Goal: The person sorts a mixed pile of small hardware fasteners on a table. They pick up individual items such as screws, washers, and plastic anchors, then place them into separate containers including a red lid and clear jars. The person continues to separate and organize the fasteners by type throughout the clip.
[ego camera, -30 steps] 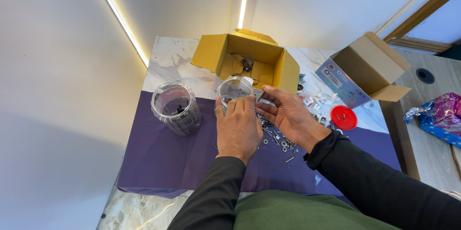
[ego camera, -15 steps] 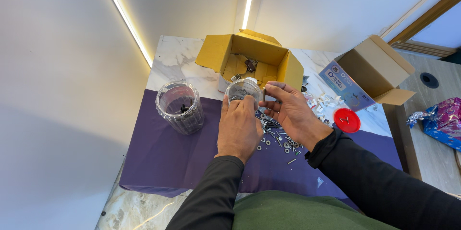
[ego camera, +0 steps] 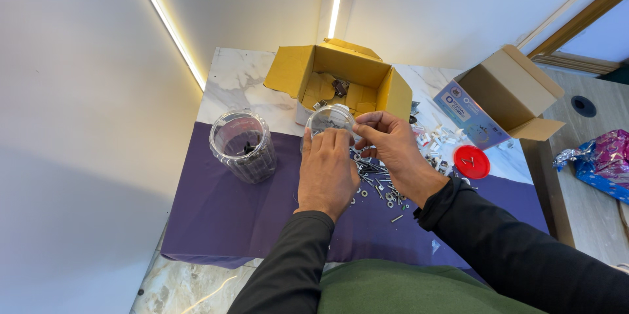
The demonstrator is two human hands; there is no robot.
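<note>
A marble-veined tabletop [ego camera: 229,81] carries a smooth purple cloth [ego camera: 216,215] and an open yellow cardboard box [ego camera: 341,78]. A ribbed clear jar [ego camera: 244,145] stands on the cloth. Left hand [ego camera: 325,171] wraps a second clear jar [ego camera: 331,120] just before the box; right hand [ego camera: 393,147] fingers pinch its rim above scattered metal screws [ego camera: 380,186].

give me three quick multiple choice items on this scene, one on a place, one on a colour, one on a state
1. Where does the red lid lie?
A. on the table, right of the screws
B. inside the yellow box
C. on the ribbed jar

2. What colour is the cloth?
A. green
B. purple
C. white

3. How does the yellow box stand?
A. taped shut
B. flattened
C. open, flaps up

Key: 1 A, it lies right of the loose screws; 2 B, purple under both hands; 3 C, its inside shows.
</note>
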